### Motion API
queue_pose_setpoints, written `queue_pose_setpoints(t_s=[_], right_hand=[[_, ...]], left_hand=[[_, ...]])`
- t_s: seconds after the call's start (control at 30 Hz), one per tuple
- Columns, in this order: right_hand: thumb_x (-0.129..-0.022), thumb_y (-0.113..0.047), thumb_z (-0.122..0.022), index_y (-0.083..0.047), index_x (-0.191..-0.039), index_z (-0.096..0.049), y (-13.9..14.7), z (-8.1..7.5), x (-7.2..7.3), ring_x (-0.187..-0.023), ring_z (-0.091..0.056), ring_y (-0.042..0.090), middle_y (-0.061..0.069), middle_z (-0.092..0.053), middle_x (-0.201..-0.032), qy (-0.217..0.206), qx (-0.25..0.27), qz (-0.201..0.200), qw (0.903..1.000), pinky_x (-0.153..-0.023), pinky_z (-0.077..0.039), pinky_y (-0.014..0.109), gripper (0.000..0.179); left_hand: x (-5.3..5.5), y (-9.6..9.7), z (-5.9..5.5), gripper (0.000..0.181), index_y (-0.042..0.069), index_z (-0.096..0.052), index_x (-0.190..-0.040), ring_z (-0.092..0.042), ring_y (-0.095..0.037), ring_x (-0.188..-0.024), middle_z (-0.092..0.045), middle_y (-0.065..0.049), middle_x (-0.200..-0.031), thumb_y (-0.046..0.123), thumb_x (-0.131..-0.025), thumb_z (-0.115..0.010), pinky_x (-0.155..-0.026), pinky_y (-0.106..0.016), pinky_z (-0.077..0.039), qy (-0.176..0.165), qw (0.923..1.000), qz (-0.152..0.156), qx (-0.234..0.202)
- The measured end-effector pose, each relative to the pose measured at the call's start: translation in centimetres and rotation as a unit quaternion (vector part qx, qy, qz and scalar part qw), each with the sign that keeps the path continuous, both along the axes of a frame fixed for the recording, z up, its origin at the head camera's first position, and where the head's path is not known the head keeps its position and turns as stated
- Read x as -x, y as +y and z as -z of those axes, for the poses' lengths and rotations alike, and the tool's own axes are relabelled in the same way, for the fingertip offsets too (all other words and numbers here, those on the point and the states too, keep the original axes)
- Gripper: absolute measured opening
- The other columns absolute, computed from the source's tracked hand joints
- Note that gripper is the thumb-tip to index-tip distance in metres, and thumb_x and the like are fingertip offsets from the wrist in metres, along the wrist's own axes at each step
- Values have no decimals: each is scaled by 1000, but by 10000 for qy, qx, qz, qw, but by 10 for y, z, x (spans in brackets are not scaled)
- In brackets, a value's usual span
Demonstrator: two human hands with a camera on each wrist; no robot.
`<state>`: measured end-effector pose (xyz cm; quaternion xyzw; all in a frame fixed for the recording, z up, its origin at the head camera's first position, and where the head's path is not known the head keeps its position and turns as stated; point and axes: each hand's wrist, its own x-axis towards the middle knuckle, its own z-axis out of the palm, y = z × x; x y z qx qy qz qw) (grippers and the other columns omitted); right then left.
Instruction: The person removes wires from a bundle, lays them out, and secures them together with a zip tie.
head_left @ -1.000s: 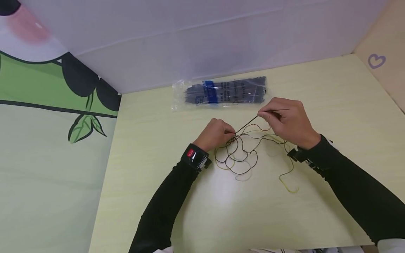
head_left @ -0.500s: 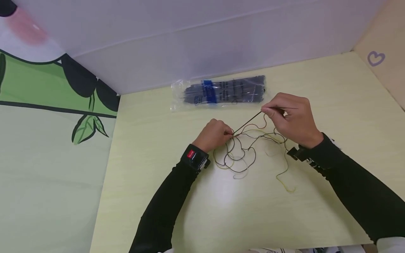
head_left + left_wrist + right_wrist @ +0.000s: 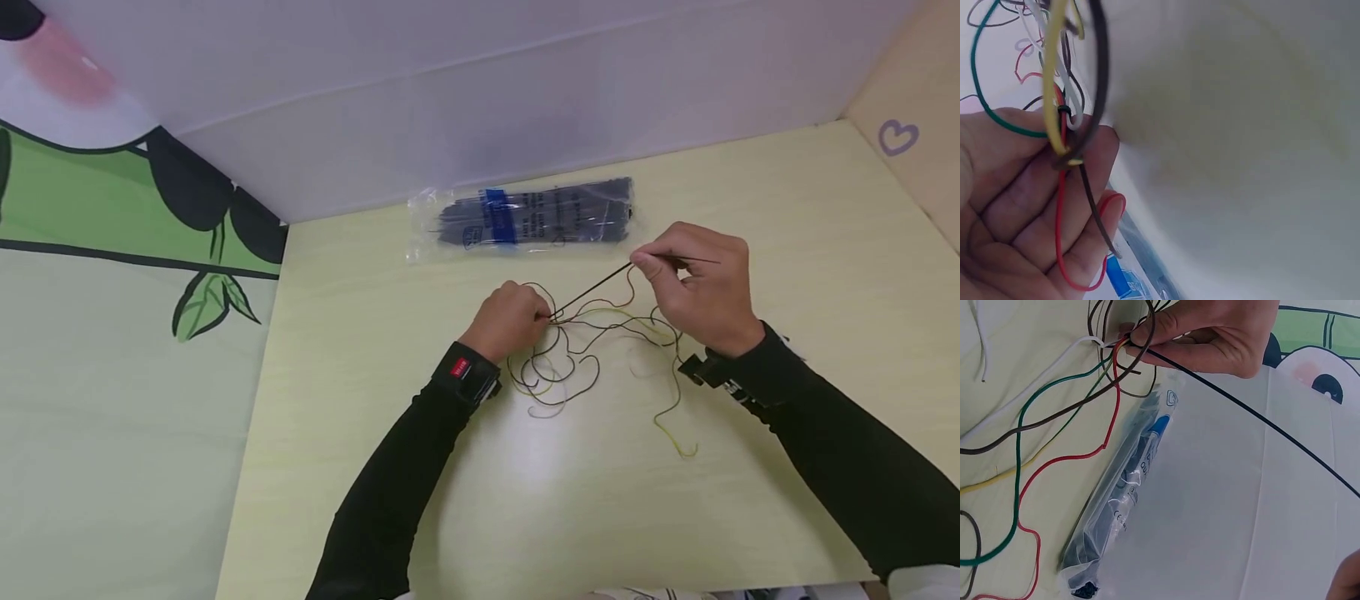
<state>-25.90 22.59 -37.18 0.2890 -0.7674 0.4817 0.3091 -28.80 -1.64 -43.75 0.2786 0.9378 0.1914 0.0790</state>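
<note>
My left hand [image 3: 508, 321] pinches a bundle of thin coloured wires between thumb and fingers. In the right wrist view red [image 3: 1116, 406], green [image 3: 1019, 456], white, yellow and brown wires fan out from that pinch. A black cable tie [image 3: 592, 289] runs taut from the bundle up to my right hand [image 3: 701, 287], which grips it between thumb and index finger, its tail sticking out past the fingers. The left wrist view shows a dark loop round several wires [image 3: 1064, 110] just above the left fingers. The cable tie's head is hidden.
A clear bag of black cable ties [image 3: 536, 217] lies behind the hands by the back wall. Loose wire ends [image 3: 678, 442] trail over the pale table [image 3: 525, 517] below the right hand. A light panel [image 3: 900, 75] borders the table on the right.
My right hand has moved up and to the right, so more of the cable tie shows between the hands. The left hand stays nearly still, while the loose wire loops have shifted slightly.
</note>
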Motion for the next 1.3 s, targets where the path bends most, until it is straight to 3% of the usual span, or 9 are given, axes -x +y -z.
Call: queue_pose_setpoints(t_s=[0.2, 0.33, 0.43, 0.53, 0.63, 0.83, 1.03, 1.17, 1.3], right_hand=[[-80, 13, -68, 5, -78, -71, -3, -3, -2, -62, -47, -3, 10, -59, -66, -198, 523, 13, 9984, -62, -34, 15, 8], [-88, 4, -66, 5, -95, -72, 0, -10, 0, -61, -54, 3, 3, -63, -78, -1145, 587, -256, 9914, -61, -42, 16, 9], [-92, -10, -68, -4, -119, -66, 1, -6, 3, -72, -60, 8, -2, -64, -95, -2221, -442, -383, 9733, -66, -46, 19, 28], [-91, -21, -70, -12, -132, -59, 0, 8, 8, -91, -61, 13, 0, -62, -111, -2850, -1750, -379, 9417, -80, -48, 26, 43], [-91, -27, -70, -10, -133, -59, -7, 19, 11, -115, -57, 23, 7, -62, -124, -2833, -2537, -544, 9233, -99, -44, 41, 46], [-86, -39, -75, -8, -140, -51, -36, 27, 17, -147, -30, 36, 12, -49, -148, -2360, -3270, -1198, 9072, -120, -19, 53, 67], [-91, -22, -69, -9, -114, -67, -57, 43, 23, -101, -66, 21, 2, -72, -102, -2000, -3667, -1281, 8995, -111, -32, 53, 27], [-92, -11, -62, -12, -95, -75, -56, 46, 20, -76, -61, 14, 0, -71, -84, -1870, -3645, -1378, 9018, -84, -45, 38, 14], [-96, -21, -62, -14, -102, -73, -58, 45, 20, -67, -48, 12, -2, -58, -74, -2638, -3372, -1742, 8868, -67, -39, 30, 14]], left_hand=[[-4, -3, -4, 22, 18, -76, -81, -54, -10, -67, -69, 5, -78, 12, -94, -59, -61, -23, -43, 41, 10000, 32, -42], [-2, -12, -12, 16, 12, -73, -96, -59, -9, -70, -73, 0, -87, 13, -97, -57, -65, -24, -47, -167, 9979, 87, -614], [-1, -22, -20, 12, 8, -65, -101, -61, -9, -69, -72, -2, -87, 13, -99, -54, -62, -26, -44, -620, 9932, -75, -986], [-1, -32, -23, 13, 7, -59, -106, -63, -13, -70, -73, -5, -88, 15, -102, -49, -60, -28, -42, -1156, 9841, -147, -1339], [-1, -37, -22, 16, 8, -57, -109, -65, -22, -72, -74, -7, -88, 19, -103, -47, -61, -29, -45, -1552, 9728, -127, -1717], [-2, -40, -16, 16, 8, -59, -106, -66, -27, -77, -73, -12, -88, 21, -101, -52, -66, -34, -48, -1982, 9529, -44, -2294], [-6, -42, -10, 13, 12, -61, -103, -68, -27, -82, -73, -12, -89, 24, -99, -58, -70, -34, -49, -2246, 9407, -36, -2540], [-7, -45, -8, 8, 12, -64, -101, -68, -27, -77, -72, -14, -84, 18, -96, -63, -69, -36, -49, -2078, 9410, 41, -2671], [-7, -47, -7, 6, 8, -65, -101, -69, -30, -79, -71, -16, -87, 10, -96, -62, -71, -36, -51, -1922, 9353, 127, -2967]])
